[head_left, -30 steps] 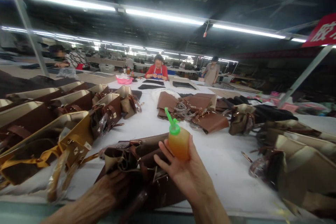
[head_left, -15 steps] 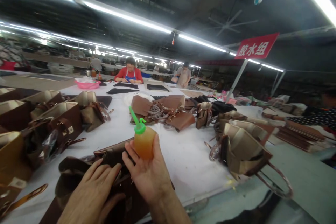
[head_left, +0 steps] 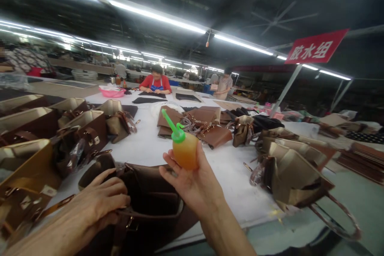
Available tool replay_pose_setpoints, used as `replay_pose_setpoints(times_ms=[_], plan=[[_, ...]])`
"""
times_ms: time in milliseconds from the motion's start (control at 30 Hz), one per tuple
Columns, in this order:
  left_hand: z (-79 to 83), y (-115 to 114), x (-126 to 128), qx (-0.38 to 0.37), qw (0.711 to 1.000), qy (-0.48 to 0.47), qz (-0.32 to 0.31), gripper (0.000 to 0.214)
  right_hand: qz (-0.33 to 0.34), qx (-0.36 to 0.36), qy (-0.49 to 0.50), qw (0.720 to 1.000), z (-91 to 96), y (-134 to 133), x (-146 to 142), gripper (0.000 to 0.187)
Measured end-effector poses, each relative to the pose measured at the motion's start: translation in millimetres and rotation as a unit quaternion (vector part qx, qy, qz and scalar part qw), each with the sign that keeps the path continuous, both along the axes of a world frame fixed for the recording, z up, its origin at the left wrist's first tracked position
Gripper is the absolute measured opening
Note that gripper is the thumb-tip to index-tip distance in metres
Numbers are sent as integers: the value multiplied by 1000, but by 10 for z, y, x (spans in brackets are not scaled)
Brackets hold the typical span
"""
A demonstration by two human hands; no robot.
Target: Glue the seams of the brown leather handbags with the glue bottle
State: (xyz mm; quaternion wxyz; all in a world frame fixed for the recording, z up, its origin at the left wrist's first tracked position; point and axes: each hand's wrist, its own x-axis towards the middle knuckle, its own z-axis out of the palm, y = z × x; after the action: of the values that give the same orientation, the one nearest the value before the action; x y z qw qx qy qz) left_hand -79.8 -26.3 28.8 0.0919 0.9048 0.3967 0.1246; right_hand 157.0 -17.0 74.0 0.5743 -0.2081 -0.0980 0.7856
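My right hand (head_left: 192, 184) holds up a glue bottle (head_left: 186, 154), palm beneath it. The bottle is squat, half-clear, with amber liquid inside and a green nozzle cap pointing up and left. Below it a dark brown handbag (head_left: 153, 214) lies on the table with its mouth open toward me. My left hand (head_left: 105, 198) grips the handbag at the left of its opening, fingers curled over the edge. The fingertips are partly hidden there.
Several unfinished handbags (head_left: 87, 128) stand along the left, and others (head_left: 300, 172) on the right. Brown bags (head_left: 210, 132) lie across the middle of the white table (head_left: 141, 140). A person in red (head_left: 156, 82) sits beyond, near a pink basin (head_left: 111, 92).
The view has swung left, shifting everything rightward. My left hand has gone from lying over the handbag to gripping its edge, and the bag's mouth now gapes wider. The bottle stays in my right hand.
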Motion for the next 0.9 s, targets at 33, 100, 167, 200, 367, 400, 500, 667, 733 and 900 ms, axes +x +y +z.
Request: replay_pose_setpoints(times_ms=[33,100,167,200,367,400,500,667,733,900], plan=[[-9,-21,-40,-33,999,-10,25,27,3,-12,-6,1000,-14,5,2,43],[-33,-93,-108,-91,990,-50,97,40,2,-35,-18,999,-38,5,3,40],[-31,-182,-149,-140,971,-96,166,53,-8,-37,-31,999,-49,10,8,39],[-15,-221,-159,-170,961,-121,183,56,-6,-33,-40,999,-51,18,12,41],[44,-214,-115,-225,893,-327,212,42,-27,-41,-65,997,-54,66,14,46],[25,-171,-91,-196,880,-349,255,38,-31,-44,-65,996,-55,68,7,47],[-52,-8,0,-109,869,-288,386,41,-33,-44,-62,997,-56,53,-20,49],[-42,225,126,-175,884,-123,415,48,-40,-52,-59,996,-55,12,-53,51],[-37,313,157,-204,886,-109,402,55,-37,-50,-55,997,-63,1,-60,51],[-214,604,218,-213,881,-92,412,78,-29,-33,-66,997,-90,-7,-71,50]])
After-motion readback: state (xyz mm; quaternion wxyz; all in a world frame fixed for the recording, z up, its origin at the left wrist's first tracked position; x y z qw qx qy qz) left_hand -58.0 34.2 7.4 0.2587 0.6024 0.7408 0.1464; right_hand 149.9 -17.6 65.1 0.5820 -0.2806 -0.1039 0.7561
